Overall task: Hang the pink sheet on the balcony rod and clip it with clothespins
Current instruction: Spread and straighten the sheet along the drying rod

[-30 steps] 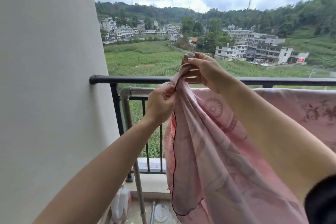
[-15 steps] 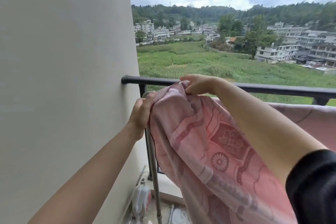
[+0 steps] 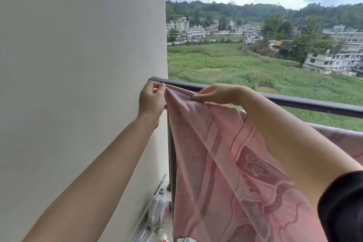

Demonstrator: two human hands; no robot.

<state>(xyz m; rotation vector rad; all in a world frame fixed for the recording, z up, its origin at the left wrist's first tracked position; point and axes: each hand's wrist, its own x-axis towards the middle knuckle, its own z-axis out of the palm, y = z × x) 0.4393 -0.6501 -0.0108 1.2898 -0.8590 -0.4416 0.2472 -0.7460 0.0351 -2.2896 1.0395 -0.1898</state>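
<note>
Fingers (image 3: 159,87) of the left hand (image 3: 152,101) pinch the corner of the pink sheet (image 3: 225,163) by the wall (image 3: 78,84); the right hand (image 3: 218,94) pinches its top edge at the dark rail (image 3: 294,102). It looks thin, light and limp, so the hem is the best hold

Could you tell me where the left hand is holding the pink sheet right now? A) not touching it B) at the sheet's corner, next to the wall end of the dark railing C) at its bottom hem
B: the left hand pinches the pink sheet at its corner, beside the wall end of the dark railing.
</note>
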